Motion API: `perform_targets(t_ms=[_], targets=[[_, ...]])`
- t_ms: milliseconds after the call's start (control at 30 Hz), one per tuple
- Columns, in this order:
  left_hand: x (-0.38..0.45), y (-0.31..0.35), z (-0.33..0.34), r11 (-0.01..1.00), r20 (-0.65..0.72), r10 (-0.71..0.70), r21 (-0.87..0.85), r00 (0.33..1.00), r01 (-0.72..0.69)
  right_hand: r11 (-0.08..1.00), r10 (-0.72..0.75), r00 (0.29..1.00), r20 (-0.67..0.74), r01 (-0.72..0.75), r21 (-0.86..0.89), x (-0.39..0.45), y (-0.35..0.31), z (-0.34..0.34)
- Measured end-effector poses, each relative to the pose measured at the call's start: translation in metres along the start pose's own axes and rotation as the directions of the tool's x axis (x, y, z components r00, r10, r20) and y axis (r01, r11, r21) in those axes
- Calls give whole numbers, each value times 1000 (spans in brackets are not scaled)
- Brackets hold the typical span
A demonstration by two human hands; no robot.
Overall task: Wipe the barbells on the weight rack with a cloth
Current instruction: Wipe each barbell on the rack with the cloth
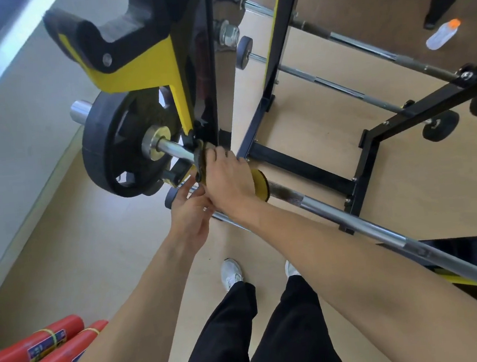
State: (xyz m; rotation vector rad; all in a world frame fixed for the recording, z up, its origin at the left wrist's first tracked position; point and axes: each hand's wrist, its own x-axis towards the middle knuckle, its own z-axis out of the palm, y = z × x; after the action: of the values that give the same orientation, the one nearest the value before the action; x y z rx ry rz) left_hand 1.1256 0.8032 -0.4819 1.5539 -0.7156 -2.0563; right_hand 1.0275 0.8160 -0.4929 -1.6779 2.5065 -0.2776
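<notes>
Head view: we look down along both forearms to where our right hand (pixel 227 179) wraps a yellow cloth (pixel 258 185) around the barbell (pixel 358 215), fingers curled over the top so the cloth bears on the steel all round. The cloth's dark-edged end pokes out past the fingertips toward the rack upright, and its other end shows as a yellow roll behind the wrist. Our left hand (pixel 190 215) comes up from below, thumb and fingers loosely curled at the cloth's lower edge; it seems to be tucking or steadying the fabric, though we cannot tell whether it truly pinches it.

The bar lies across the weight rack (pixel 297 170), seated low by the yellow-and-black hook bracket (pixel 137 62), which frees both hands for wiping. Just beyond the hands, the bar's sleeve carries a black weight plate (pixel 113 151). Further barbells (pixel 338 88) lie on the rack's far rungs, and we judge them still to be wiped. A plastic bottle (pixel 442 35) lies on the floor well apart, and red fire extinguishers (pixel 36 357) lie by our left leg.
</notes>
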Motion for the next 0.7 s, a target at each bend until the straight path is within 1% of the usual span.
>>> perform_targets(t_ms=[100,167,233,300,333,367,433,500,567,600,667,700], targets=[[-1,-3,-8,999,58,8,31,998,-10,996,-68,996,-60,64,-63,-17,0,8],[0,-7,-16,996,111,10,82,994,-19,994,-94,993,-73,90,-54,-31,1,14],[1,-14,-25,992,155,-13,123,988,-7,987,-157,985,-68,155,-35,-43,0,21],[-1,-21,-31,986,151,-69,159,986,44,968,-249,968,-29,248,-37,-56,1,29],[-1,-27,-36,981,150,-90,183,984,62,960,-280,960,2,280,25,-64,2,37],[-4,-32,-39,978,156,-105,198,982,73,950,-287,957,41,278,142,-73,3,44],[-7,-45,-50,973,169,-156,193,973,123,895,-250,953,172,159,417,-90,6,61],[-10,-60,-61,967,172,-214,177,961,184,833,-206,924,322,-7,553,-105,5,78],[-12,-76,-70,967,165,-232,147,959,209,764,-171,882,439,-162,624,-115,4,88],[-11,-85,-74,967,147,-239,126,960,222,736,-172,858,485,-215,642,-117,6,90],[-8,-104,-79,967,102,-241,113,965,230,673,-214,790,575,-307,673,-118,16,96],[-7,-110,-79,964,77,-237,138,968,226,633,-232,753,616,-364,683,-116,26,98]])
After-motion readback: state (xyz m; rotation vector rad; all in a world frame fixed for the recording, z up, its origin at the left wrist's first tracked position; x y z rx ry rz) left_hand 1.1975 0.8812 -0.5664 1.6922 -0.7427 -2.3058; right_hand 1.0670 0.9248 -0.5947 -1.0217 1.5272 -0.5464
